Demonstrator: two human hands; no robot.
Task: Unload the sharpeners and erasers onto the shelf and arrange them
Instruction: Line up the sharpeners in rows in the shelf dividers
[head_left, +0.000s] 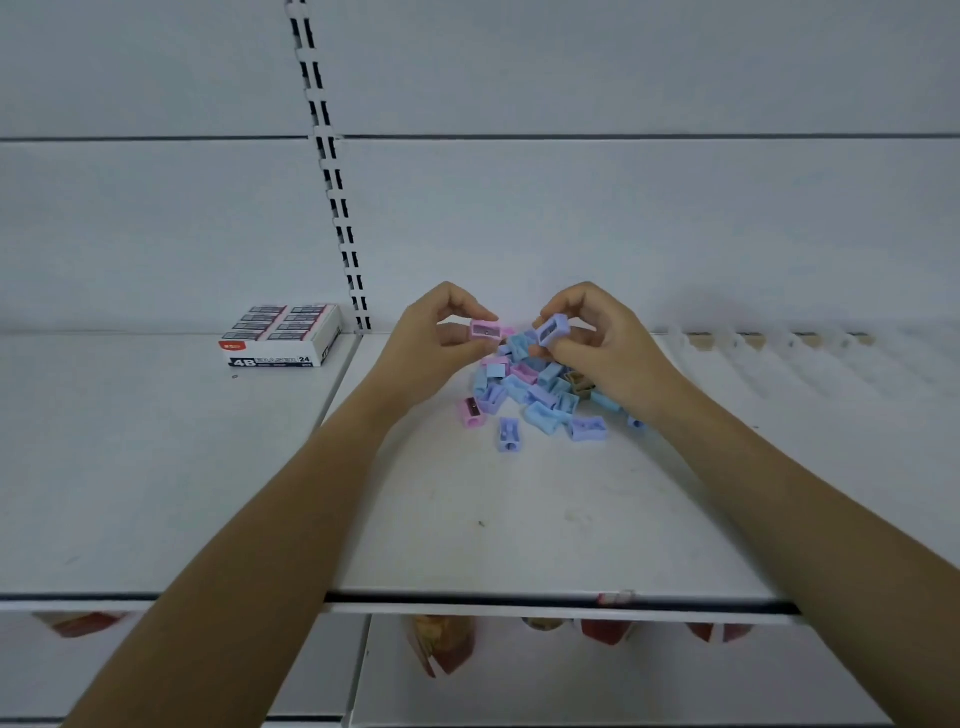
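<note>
Pastel plastic in blue, lilac and pink makes up the loose heap of sharpeners (540, 395) lying on the white shelf (519, 509), towards its back, directly below the two hands. Each piece is a small blocky wedge with pinched, waisted sides; one dull tan piece (577, 382) sits among them on the right. At the heap's left edge a pink one (470, 413) lies flat with its blade and screw facing up, and a lilac one (509, 434) lies alone at the front. The left hand (441, 332) is curled, thumb and fingertips pinching a pink sharpener (485, 330) held above the heap with its bladed face towards the camera. The right hand (608, 343) is likewise curled, its fingers gripping a lilac sharpener (551, 329) tilted so its hollow end shows; the two held pieces are near each other but apart. Both forearms are bare and reach in from the shelf's front edge. The shelf surface is smooth painted metal, faintly scuffed and smudged. Well to the left, against the back panel, stands a flat rectangular cardboard eraser box (283, 338), white with dark printed bands and "4B" and "24" on its front. Beside it rises a slotted metal upright (332, 176). Under the front lip, blurred reddish packets (441, 644) show on the level below.
</note>
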